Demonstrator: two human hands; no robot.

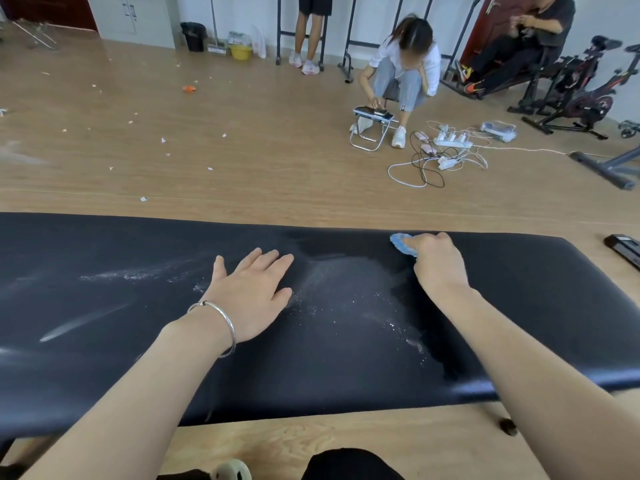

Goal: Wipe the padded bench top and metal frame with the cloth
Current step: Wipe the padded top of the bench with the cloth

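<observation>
Head view: right hand (438,263) closed on blue cloth (401,244), pressed at far edge of bench (104,358). Left hand (251,294) flat, open, empty, bracing. White powder (329,299) between hands: pull overlapping strokes toward me, firm pressure.

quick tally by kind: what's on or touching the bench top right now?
Hands: 2, left hand flat on the padded bench top, right hand pressing the cloth
Blue cloth: 1
Silver bracelet: 1, on the left wrist
Total: 4
White powdery residue is also smeared mid-bench; not counted.
</observation>
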